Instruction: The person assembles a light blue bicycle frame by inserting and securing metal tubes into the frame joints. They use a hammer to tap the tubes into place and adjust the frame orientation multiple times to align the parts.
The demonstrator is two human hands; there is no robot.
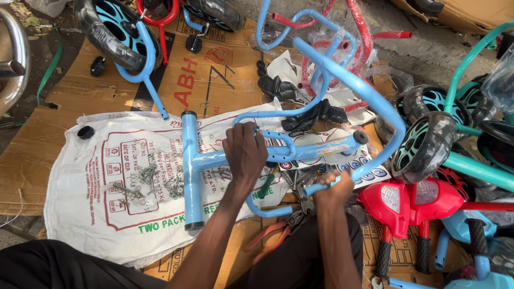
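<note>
From the head view, the left hand (pixel 244 152) presses down on the light blue tricycle frame (pixel 199 160), its fingers curled together over the frame's main tube near the middle. The frame lies flat on a white printed sack (pixel 96 203) spread over flattened cardboard (pixel 32 166) on the ground. The right hand (pixel 333 188) has its fingers clamped on the lower end of a curved blue tube (pixel 369 96) that arches up and over the frame. A scatter of screws and bolts (pixel 147 179) rests on the sack, left of the frame. Red-handled pliers (pixel 278 233) lie just below the hands. To the right lie a black-tyred wheel (pixel 425 147) and red plastic parts (pixel 409 200).
</note>
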